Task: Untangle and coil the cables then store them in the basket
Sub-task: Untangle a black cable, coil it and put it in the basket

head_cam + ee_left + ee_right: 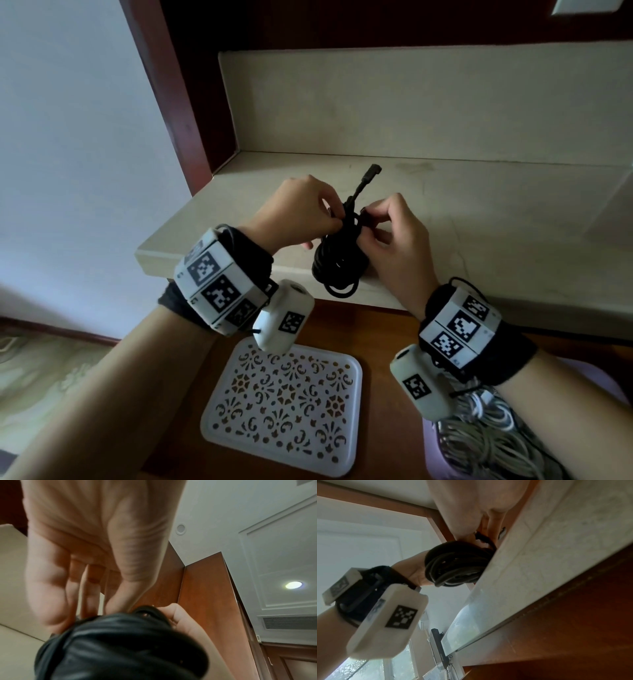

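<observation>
The white perforated tray (281,404) is lying nearest, below the black cable coil (337,265). The left hand (301,212) and right hand (394,236) are both pinching the coil's top, holding it above the pale stone surface (479,219). White cables (486,431) are lying right of the tray.

White cables (486,431): we find them cut off by the frame's lower edge, partly behind the right forearm. Black cable (120,646): blurred in the left wrist view, perhaps coiled.
</observation>
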Demonstrator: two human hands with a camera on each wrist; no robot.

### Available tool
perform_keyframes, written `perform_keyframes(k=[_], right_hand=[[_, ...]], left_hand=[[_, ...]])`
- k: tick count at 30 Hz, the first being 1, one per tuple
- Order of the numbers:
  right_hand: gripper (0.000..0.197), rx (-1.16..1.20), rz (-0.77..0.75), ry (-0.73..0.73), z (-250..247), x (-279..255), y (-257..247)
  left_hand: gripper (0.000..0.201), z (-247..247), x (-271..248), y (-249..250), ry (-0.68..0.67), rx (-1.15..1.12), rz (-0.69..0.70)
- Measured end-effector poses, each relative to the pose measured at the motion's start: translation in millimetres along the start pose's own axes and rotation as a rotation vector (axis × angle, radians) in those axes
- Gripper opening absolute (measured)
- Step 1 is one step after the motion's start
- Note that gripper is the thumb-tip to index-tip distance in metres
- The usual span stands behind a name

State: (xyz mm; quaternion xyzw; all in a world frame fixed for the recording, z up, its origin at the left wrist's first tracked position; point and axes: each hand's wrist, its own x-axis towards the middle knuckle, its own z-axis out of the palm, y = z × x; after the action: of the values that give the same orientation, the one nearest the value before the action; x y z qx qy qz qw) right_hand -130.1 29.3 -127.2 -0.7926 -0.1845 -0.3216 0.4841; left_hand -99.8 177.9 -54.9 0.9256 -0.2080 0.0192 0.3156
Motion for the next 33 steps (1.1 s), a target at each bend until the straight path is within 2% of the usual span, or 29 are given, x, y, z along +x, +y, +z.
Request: perform_keyframes(k=[6,9,15,21,25,29,33], right_hand=[[0.015,0.037,0.026,-0.051,-6,4,0],[0.011,0.030,-0.018,-0.049,-3,5,-1],[0.014,-0.029,-0.165,-0.038,6,5,-3],[0.017,-0.026,-0.134,-0.026,5,1,4],[0.016,-0.079,-0.213,-0.092,0,3,4],[0.018,-0.118,-0.273,-0.136,-7,6,3],[0.017,-0.115,-0.234,-0.076,-7,2,6]], left_hand=[[0.019,0,0,2,-0.070,0.052,0.075],[0.012,-2,-1,3,-0.046,0.109,0.086],[0.018,0,2,9,-0.025,0.474,0.109],[0.018,4,-3,1,-0.030,0.423,0.095],[0.013,12,-4,0,-0.057,0.486,0.054],[0.004,15,-3,0,-0.056,0.450,0.072],[0.016,16,2,-3,-0.025,0.409,0.082]])
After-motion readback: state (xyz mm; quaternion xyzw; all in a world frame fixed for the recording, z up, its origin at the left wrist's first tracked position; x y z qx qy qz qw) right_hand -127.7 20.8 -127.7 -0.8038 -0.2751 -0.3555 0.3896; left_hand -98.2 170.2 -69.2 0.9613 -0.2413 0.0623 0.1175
